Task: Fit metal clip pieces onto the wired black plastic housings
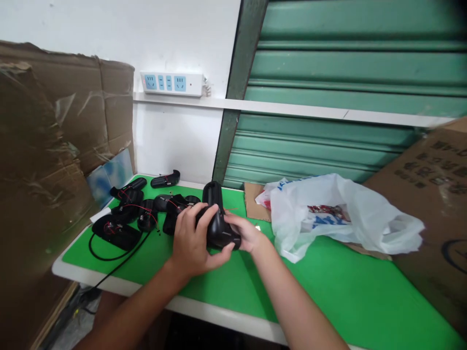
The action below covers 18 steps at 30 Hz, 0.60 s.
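Over the green tabletop, a glossy black plastic housing (220, 229) with a long upright section is held between both hands; its exact kind is unclear. My left hand (192, 243) wraps its fingers over the left and top of it. On the right side my right hand (245, 232) grips it, partly hidden behind the housing. Just left of my hands lie several black plastic parts with thin red wires, among them a rounded black shell (116, 232) and a black part (146, 218). Farther back rests a curved black piece (165, 180).
A white plastic bag (292, 218) with packets inside lies on the right, over flat cardboard (253, 201). Cardboard boxes (109, 107) stand at left and right. A power strip (171, 83) sits on the wall ledge. A black cable (122, 263) crosses the table's front edge.
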### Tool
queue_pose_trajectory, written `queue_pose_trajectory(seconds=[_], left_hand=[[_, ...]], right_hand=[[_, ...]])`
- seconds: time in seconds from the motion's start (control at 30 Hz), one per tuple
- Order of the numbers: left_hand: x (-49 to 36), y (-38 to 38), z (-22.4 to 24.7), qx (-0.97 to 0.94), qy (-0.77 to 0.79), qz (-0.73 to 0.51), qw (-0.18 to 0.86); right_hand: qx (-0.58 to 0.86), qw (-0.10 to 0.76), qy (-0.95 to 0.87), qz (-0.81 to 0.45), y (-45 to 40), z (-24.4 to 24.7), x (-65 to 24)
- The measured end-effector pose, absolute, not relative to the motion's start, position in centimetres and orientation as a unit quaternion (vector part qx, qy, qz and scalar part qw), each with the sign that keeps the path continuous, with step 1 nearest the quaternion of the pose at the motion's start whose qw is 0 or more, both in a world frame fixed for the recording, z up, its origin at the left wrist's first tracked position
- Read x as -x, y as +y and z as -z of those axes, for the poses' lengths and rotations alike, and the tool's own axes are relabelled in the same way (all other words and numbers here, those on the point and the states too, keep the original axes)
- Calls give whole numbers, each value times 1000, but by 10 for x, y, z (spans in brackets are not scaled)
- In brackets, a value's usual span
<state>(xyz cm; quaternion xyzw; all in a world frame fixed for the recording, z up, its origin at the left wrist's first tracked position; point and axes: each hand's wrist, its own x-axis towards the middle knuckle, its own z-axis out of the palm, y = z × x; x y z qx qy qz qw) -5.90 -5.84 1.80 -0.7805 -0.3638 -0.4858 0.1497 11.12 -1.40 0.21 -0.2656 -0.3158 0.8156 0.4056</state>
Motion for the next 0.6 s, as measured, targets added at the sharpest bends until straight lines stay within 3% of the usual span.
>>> queue_pose_trajectory(seconds=[0.4,0.6], left_hand=[[75,-121,-9,810,-270,511,100],[95,-162,30,817,-244,522,29]], right_hand=[[255,452,-313,-795,-128,23,-107],[368,453,-395,-709,-202,41,-106]])
